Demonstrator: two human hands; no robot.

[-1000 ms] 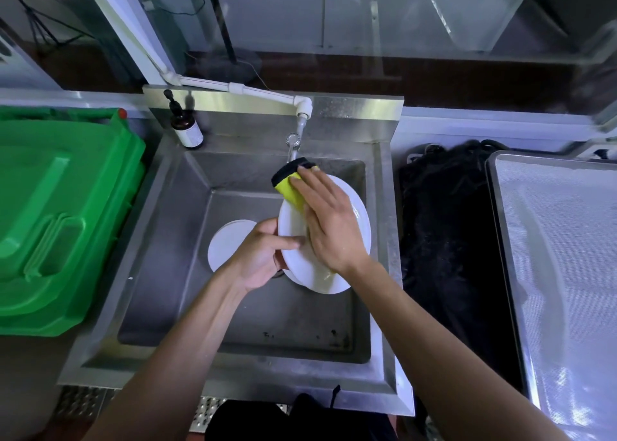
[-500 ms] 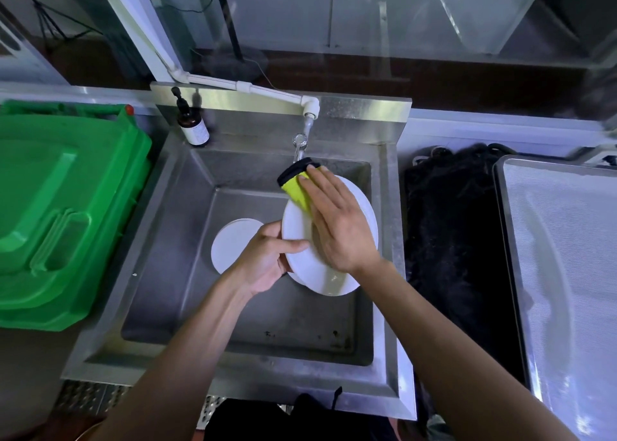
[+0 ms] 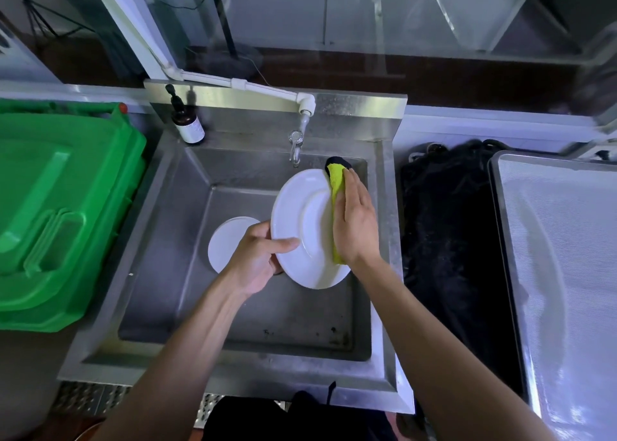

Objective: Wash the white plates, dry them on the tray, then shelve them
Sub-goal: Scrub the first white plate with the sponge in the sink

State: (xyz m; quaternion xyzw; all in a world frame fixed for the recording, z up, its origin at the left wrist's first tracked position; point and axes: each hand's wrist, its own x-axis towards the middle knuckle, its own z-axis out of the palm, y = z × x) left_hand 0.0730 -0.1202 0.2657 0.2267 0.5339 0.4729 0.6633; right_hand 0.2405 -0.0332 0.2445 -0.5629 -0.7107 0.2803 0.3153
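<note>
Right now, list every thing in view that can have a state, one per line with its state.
Large white plate: tilted over the sink, held, being scrubbed.
Left hand: grips the large plate's rim.
Right hand: fingers straight, presses the sponge on the plate.
Sponge: yellow and black, against the plate's right side.
Small white plate: flat in the sink.
Tap: no stream visible.
Green bin: lid closed.
Tray: no plates on it.
</note>
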